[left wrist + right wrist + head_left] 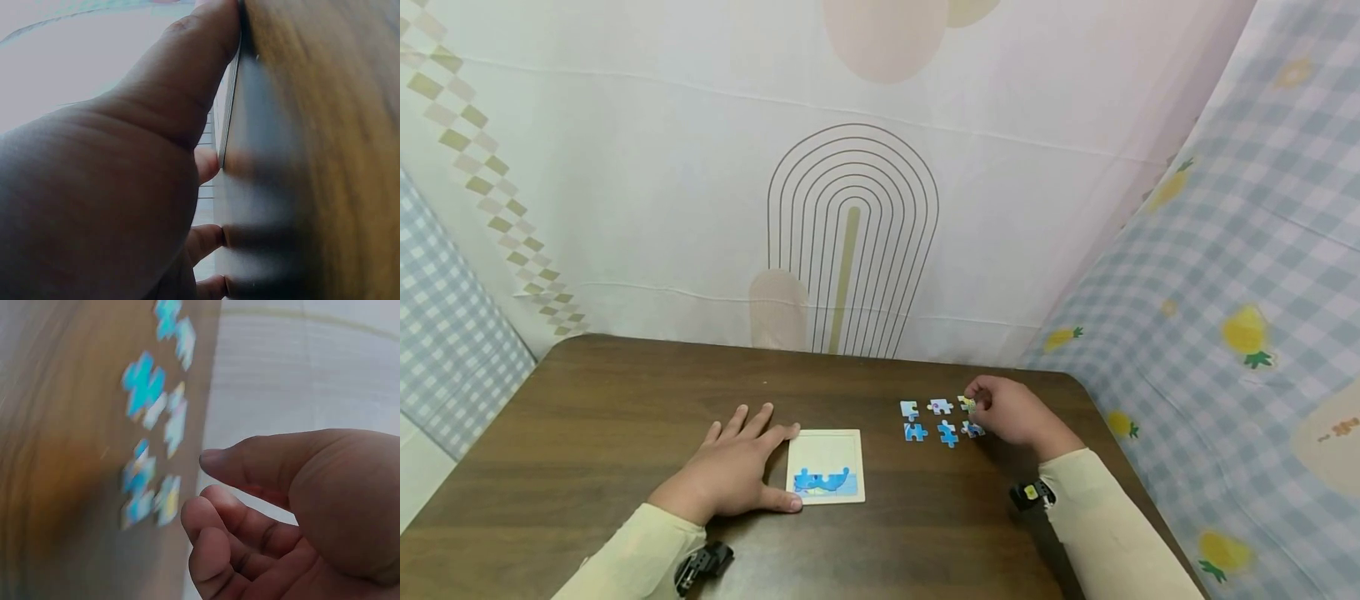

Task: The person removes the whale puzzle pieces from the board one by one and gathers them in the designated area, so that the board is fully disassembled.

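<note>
A square, pale puzzle tray [826, 446] lies on the table, with joined blue puzzle pieces [829, 483] along its bottom. My left hand [730, 471] rests beside it, fingers spread, index fingertip at its upper left corner and thumb at its lower left. In the left wrist view the thumb lies along the tray's edge [231, 103]. Several loose jigsaw pieces [947, 433] lie in two rows right of the tray. Over their right end hovers my right hand [1011, 408], fingers loosely bent. The right wrist view shows a gap between its thumb and fingers, nothing held.
The dark wooden table [647, 383] runs back to a pale patterned curtain [670, 208]. Blue checked cloth [1210, 350] hangs along the right side, with more at the left. A small black device [703, 567] is strapped on each wrist.
</note>
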`<state>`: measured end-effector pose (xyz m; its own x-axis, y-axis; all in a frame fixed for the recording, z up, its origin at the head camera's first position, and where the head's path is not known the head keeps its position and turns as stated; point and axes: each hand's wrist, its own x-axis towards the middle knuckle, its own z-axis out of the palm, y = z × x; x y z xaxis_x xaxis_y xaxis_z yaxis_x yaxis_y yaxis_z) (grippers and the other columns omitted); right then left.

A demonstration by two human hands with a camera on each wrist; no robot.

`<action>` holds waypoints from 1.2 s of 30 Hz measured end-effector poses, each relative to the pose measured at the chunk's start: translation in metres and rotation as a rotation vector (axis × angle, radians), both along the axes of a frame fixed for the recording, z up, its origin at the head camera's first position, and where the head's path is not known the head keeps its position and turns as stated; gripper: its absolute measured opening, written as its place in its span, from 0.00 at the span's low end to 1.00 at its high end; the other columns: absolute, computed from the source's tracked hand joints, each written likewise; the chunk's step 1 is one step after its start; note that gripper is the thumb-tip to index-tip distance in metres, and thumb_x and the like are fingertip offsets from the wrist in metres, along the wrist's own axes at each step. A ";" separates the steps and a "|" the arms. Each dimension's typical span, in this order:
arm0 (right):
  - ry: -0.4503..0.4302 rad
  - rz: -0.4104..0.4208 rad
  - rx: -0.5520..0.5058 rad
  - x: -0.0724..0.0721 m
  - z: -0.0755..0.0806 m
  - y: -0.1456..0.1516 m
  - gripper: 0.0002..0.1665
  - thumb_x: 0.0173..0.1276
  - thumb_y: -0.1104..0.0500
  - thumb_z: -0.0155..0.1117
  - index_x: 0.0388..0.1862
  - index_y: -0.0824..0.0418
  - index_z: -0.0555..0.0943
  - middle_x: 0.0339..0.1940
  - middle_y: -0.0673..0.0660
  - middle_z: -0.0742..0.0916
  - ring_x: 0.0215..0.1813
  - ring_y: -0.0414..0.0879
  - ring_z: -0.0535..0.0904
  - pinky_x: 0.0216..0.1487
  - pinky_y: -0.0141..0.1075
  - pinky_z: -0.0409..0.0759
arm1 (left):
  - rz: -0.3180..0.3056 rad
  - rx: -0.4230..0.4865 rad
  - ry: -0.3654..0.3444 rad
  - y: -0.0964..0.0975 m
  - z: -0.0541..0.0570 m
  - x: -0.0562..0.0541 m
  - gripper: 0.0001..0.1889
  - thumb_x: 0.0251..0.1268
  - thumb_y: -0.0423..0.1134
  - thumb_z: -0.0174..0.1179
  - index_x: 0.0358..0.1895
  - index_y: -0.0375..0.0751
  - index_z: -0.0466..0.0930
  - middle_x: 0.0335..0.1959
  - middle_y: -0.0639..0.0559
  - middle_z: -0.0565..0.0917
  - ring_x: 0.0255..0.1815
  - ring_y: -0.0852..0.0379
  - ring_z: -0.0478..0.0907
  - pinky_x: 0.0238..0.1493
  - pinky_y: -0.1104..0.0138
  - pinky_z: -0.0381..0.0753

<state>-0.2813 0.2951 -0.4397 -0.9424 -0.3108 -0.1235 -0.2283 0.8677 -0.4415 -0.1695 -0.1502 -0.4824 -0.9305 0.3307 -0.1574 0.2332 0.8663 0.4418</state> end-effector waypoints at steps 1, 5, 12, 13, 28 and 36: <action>0.006 0.011 -0.002 0.002 0.004 -0.006 0.15 0.75 0.64 0.72 0.58 0.65 0.86 0.36 0.52 0.87 0.34 0.44 0.79 0.38 0.40 0.79 | -0.001 0.001 0.001 0.000 0.000 0.000 0.60 0.52 0.80 0.77 0.88 0.59 0.69 0.93 0.31 0.55 0.92 0.17 0.46 0.82 0.17 0.49; 0.037 0.072 0.001 0.013 0.018 -0.037 0.13 0.76 0.62 0.74 0.55 0.64 0.89 0.37 0.50 0.88 0.34 0.42 0.80 0.38 0.39 0.82 | -0.003 0.001 -0.002 0.000 0.001 0.000 0.60 0.52 0.80 0.78 0.88 0.59 0.69 0.93 0.31 0.55 0.92 0.17 0.46 0.82 0.17 0.49; 0.076 0.196 0.014 0.032 0.027 -0.089 0.10 0.76 0.61 0.76 0.52 0.63 0.93 0.37 0.46 0.91 0.38 0.37 0.83 0.45 0.37 0.86 | -0.003 -0.006 0.000 0.001 0.001 -0.001 0.60 0.52 0.80 0.78 0.88 0.60 0.69 0.93 0.31 0.56 0.92 0.17 0.46 0.82 0.17 0.50; 0.080 0.209 0.015 0.034 0.026 -0.096 0.10 0.75 0.61 0.77 0.52 0.63 0.93 0.37 0.46 0.92 0.38 0.36 0.83 0.46 0.37 0.86 | -0.004 -0.007 0.002 0.001 0.001 0.000 0.60 0.52 0.80 0.78 0.88 0.60 0.69 0.93 0.31 0.55 0.92 0.17 0.46 0.82 0.17 0.50; 0.053 0.398 -0.002 0.070 0.009 -0.181 0.02 0.76 0.61 0.76 0.44 0.58 0.93 0.30 0.42 0.84 0.32 0.33 0.75 0.41 0.29 0.80 | -0.002 -0.004 0.003 0.000 0.000 0.000 0.60 0.51 0.81 0.77 0.87 0.59 0.70 0.93 0.31 0.56 0.91 0.16 0.47 0.82 0.17 0.51; 0.076 0.424 0.027 0.085 -0.006 -0.212 0.07 0.71 0.63 0.75 0.33 0.52 0.89 0.22 0.38 0.78 0.27 0.31 0.70 0.35 0.24 0.72 | -0.008 -0.001 0.014 -0.001 -0.001 0.000 0.60 0.51 0.80 0.77 0.87 0.60 0.70 0.93 0.30 0.57 0.91 0.16 0.47 0.82 0.17 0.51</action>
<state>-0.1962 0.0833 -0.4459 -0.7387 -0.6702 -0.0715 -0.5983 0.7009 -0.3882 -0.1692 -0.1513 -0.4830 -0.9300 0.3378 -0.1451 0.2459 0.8649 0.4375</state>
